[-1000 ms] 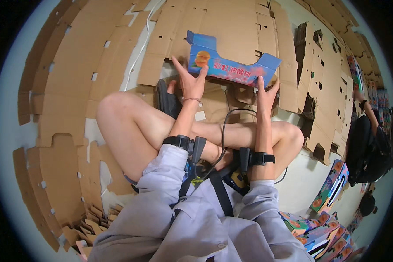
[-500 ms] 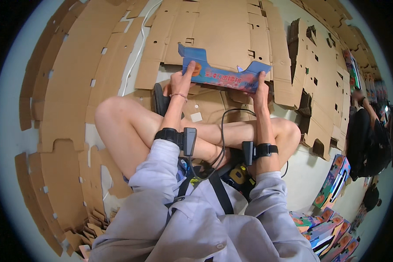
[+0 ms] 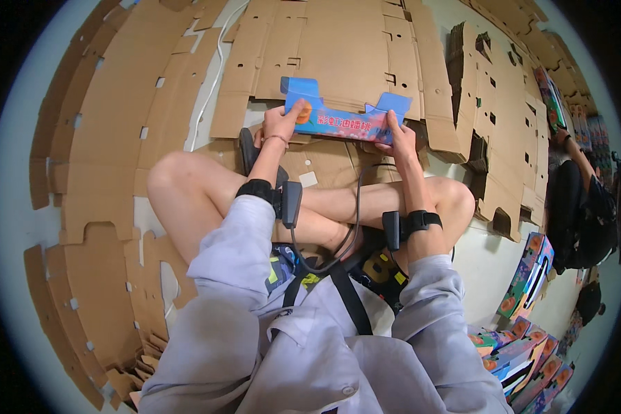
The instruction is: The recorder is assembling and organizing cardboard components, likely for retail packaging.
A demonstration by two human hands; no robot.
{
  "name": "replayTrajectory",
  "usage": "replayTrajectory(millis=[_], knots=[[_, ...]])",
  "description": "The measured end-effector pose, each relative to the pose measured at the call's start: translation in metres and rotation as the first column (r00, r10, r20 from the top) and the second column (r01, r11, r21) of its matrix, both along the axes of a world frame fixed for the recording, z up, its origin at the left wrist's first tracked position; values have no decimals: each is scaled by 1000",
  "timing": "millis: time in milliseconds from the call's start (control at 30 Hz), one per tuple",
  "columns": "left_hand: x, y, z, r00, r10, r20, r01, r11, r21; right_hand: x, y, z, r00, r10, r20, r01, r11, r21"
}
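Note:
Between my hands, above my crossed legs, is a blue printed cardboard box panel [image 3: 341, 122] with a peach picture at its left and upright flaps at both ends. My left hand [image 3: 281, 124] grips its left end, thumb on the printed face and fingers behind. At the right end my right hand [image 3: 400, 138] holds it the same way, thumb on the front near the flap. The fingers behind the panel are mostly hidden. Past it lies a stack of flat brown cardboard sheets [image 3: 338, 48] with slots and small holes.
Flattened brown cardboard [image 3: 107, 138] covers the left side. More cardboard stacks [image 3: 493, 124] stand at the right. Colourful printed boxes [image 3: 528, 276] rest at lower right. A white cable [image 3: 210, 90] runs past the stack. Another person [image 3: 579, 207] sits at the far right, reaching toward printed boxes.
The panel has shifted slightly left, and its right end has come in closer as my right hand moved left. At the far right, the other person's arm has moved up to a printed box.

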State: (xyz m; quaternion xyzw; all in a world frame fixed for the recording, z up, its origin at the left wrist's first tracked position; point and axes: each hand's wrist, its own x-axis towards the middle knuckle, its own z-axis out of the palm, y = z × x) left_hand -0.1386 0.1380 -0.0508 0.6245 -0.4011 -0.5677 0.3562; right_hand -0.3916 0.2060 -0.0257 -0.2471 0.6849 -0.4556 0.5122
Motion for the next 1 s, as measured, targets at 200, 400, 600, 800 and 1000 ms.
replayTrajectory(millis=[200,400,600,800,1000], knots=[[-3,1,-1,967,-163,197,217,929,-299,-16,3,-1,984,135,113,-136,991,7],[-1,-2,-7,977,-191,96,209,946,-248,-10,2,-5,998,63,29,-64,997,37],[-4,-2,1,984,-172,53,171,985,8,-8,1,0,994,9,110,-11,1000,20],[-2,-3,6,928,-66,-366,133,978,160,-16,-3,-2,948,85,307,-75,996,-42],[9,-4,15,833,-103,-543,239,953,186,-15,-7,-11,861,159,483,-60,975,-215]])
